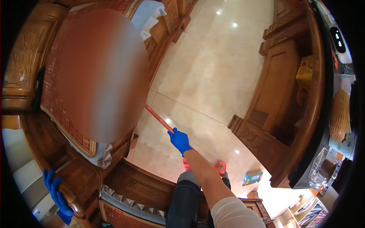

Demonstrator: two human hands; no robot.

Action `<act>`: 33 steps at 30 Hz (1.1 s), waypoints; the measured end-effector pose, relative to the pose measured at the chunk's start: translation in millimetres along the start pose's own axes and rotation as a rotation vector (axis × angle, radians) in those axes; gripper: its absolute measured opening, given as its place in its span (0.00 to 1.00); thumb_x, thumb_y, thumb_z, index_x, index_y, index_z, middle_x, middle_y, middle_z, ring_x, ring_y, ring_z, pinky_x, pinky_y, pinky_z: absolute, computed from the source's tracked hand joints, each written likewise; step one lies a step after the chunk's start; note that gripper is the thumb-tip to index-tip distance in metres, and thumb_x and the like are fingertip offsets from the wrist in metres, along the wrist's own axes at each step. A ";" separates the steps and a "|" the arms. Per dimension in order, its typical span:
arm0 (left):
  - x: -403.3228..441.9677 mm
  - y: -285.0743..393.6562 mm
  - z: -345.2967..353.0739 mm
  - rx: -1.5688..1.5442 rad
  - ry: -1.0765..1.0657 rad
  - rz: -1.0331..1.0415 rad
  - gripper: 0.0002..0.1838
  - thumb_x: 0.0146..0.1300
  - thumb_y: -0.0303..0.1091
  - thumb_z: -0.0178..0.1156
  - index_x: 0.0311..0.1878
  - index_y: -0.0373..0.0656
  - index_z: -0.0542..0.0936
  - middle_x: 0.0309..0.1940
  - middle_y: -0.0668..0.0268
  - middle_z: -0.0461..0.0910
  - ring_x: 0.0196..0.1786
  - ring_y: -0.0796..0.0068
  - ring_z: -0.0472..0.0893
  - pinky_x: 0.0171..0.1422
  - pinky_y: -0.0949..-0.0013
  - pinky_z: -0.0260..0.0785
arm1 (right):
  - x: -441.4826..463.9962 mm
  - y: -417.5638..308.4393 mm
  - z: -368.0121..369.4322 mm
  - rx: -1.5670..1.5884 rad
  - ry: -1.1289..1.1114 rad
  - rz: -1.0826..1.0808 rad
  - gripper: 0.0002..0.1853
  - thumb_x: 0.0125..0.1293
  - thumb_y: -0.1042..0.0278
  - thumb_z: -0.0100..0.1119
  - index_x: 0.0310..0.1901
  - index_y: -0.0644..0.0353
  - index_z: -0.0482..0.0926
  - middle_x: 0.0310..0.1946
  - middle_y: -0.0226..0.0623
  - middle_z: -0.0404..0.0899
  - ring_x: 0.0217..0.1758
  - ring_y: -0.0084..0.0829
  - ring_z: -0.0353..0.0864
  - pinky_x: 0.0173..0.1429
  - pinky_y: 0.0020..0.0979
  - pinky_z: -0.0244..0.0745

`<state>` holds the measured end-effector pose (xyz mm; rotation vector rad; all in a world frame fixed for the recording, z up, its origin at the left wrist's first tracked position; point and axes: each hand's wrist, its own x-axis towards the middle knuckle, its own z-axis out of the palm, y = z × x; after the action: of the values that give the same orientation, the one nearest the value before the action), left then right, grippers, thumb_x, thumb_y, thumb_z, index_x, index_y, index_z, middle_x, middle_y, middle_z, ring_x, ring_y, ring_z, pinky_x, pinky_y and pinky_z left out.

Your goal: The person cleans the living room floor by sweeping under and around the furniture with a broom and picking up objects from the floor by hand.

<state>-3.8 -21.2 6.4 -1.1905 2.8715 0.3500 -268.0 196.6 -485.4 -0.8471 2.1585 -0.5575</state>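
Observation:
My right hand (179, 141), in a blue glove, is closed round a long red pole (157, 118). The pole slants over the tiled floor; its far end runs behind a blurred patch, so I cannot tell what it carries. My left hand (57, 195), also gloved in blue, is at the lower left with its fingers stretched out. It is beside the carved wooden armrest (78, 203), and whether it touches it I cannot tell. Below my right hand are my feet in red slippers (220, 167).
A wooden seat with a red-brown woven mat (51, 85) stands left, partly blurred. On the right a carved wooden table (262, 146) has a dark top holding a glass dish (323, 167) and a yellow brush-like thing (339, 116). A blue box (253, 177) sits on the floor.

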 end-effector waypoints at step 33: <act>-4.9 -5.9 4.1 -0.005 0.020 -0.016 0.22 0.69 0.46 0.34 0.52 0.40 0.70 0.65 0.48 0.57 0.71 0.48 0.50 0.73 0.52 0.40 | 92.8 -44.9 6.9 0.301 0.172 0.147 0.22 0.59 0.45 0.56 0.35 0.61 0.77 0.23 0.51 0.78 0.29 0.51 0.78 0.33 0.45 0.71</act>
<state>3.5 -21.0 1.6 -1.2246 2.8781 0.3472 -292.2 98.5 -506.8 -0.4880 2.1937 -0.8787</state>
